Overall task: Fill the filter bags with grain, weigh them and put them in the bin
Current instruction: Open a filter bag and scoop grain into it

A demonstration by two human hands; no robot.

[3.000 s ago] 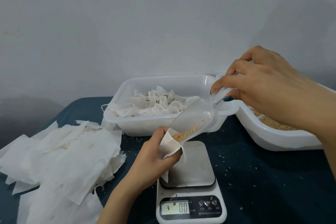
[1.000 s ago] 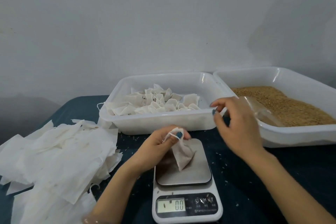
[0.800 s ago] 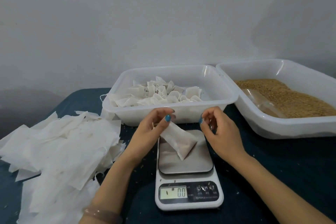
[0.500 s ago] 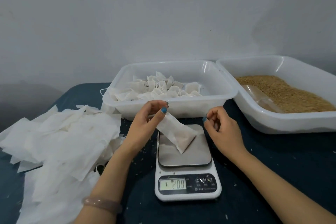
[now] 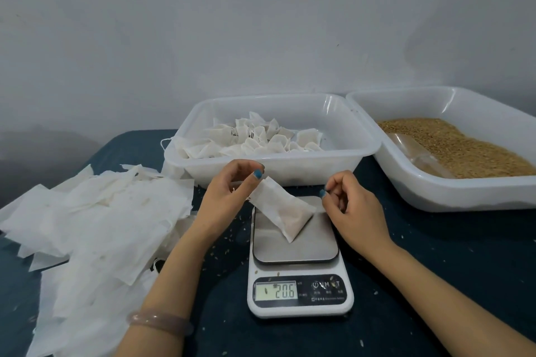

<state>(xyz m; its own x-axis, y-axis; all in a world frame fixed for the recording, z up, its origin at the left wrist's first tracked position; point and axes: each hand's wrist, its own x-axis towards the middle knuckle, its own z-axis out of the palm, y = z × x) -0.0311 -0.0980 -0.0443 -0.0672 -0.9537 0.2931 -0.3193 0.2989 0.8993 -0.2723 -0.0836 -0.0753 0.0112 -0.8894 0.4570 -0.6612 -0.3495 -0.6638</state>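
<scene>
The left hand [image 5: 229, 197] fingers pinch the top of the filled filter bag [image 5: 282, 213], its lower end resting tilted on the scale [image 5: 298, 269], whose display now reads 20.6 against 0.0 a second earlier, while the right hand [image 5: 352, 211] fingers, formerly empty, pinch its drawstring, before the bin [image 5: 290, 174].
</scene>
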